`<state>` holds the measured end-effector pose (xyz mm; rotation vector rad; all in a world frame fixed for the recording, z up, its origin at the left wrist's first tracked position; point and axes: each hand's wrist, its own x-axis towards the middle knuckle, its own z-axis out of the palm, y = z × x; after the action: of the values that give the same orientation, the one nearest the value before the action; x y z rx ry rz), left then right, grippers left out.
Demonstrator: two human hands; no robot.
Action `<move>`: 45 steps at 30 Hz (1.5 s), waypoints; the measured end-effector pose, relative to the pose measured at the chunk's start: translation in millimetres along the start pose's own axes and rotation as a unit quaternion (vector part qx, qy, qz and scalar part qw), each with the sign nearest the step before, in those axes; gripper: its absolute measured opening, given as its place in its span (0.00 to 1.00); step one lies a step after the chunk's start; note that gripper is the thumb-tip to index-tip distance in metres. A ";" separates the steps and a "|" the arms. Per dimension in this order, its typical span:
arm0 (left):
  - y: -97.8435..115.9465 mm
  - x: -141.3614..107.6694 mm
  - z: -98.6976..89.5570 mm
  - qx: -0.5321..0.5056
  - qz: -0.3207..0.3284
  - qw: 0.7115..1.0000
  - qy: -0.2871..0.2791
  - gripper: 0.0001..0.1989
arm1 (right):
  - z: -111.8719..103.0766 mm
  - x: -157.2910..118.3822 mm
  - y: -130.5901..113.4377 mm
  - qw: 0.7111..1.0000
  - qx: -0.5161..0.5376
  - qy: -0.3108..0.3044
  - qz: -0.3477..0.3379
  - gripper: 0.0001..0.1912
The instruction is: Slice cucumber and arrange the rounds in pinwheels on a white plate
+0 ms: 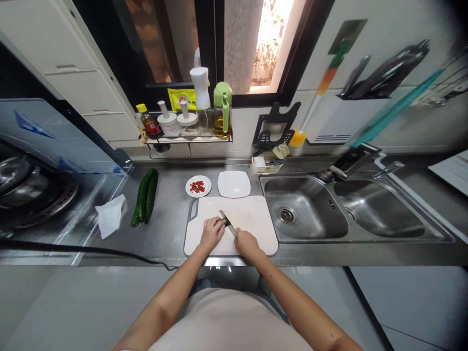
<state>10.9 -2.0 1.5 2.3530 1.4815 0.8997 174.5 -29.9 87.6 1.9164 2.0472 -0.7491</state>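
Observation:
On the white cutting board (259,222), my left hand (212,232) has its fingers closed on a small dark green piece (227,222), mostly hidden by the fingers and the blade. My right hand (246,243) grips the handle of a knife (229,225), its blade slanting up and left against the green piece. Behind the board are a round white plate (187,187) with small red pieces (197,186) and a bare white square plate (234,184). Cucumbers (145,197) lie on the counter to the left.
A double sink (305,207) adjoins the board's right side. White paper (110,215) and a stove with a pot (16,178) are at the left. A rack (190,140) holds bottles and jars behind. A dark cord (109,251) crosses the lower left.

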 end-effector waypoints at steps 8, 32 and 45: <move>-0.1 1.2 -0.8 -0.005 -0.006 1.000 -0.014 0.12 | -7.0 19.0 -6.7 1.000 0.014 0.014 -0.015 0.16; 18.5 -2.7 -15.7 -0.032 -0.096 0.995 -0.022 0.13 | -14.4 5.2 23.2 0.988 -0.109 0.110 -0.013 0.13; 16.0 -5.7 -26.4 -0.072 -0.192 0.967 0.152 0.13 | -8.4 -1.2 44.0 0.965 -0.122 0.230 -0.010 0.12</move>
<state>5.1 -18.0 27.9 1.7935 1.8295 1.2472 219.2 -26.2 86.3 2.0649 2.2843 -0.0374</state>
